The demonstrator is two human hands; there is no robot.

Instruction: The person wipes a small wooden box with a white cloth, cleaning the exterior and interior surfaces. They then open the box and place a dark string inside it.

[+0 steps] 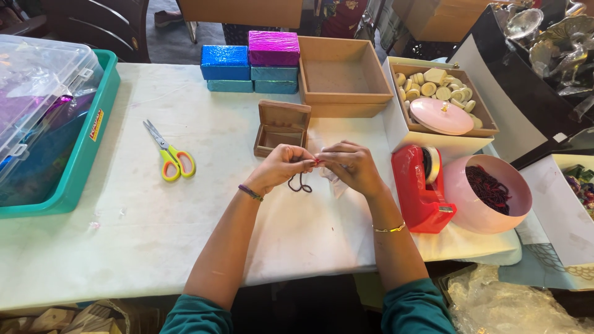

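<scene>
My left hand (281, 166) and my right hand (351, 166) meet fingertip to fingertip over the white table (136, 235). Between them they pinch a dark thread (301, 184), whose loop hangs down just below the fingers. A small clear wrapper (334, 183) sits under my right hand. Just behind my hands stands a small open wooden box (281, 130) with its lid raised.
Yellow-handled scissors (169, 154) lie to the left, beside a teal tray (74, 167) holding a clear plastic case. Foil-wrapped boxes (250, 62) and an empty wooden tray (343, 77) stand at the back. A red tape dispenser (421, 185), a pink bowl (495, 204) of dark threads and a box of pale round pieces (436, 86) stand to the right.
</scene>
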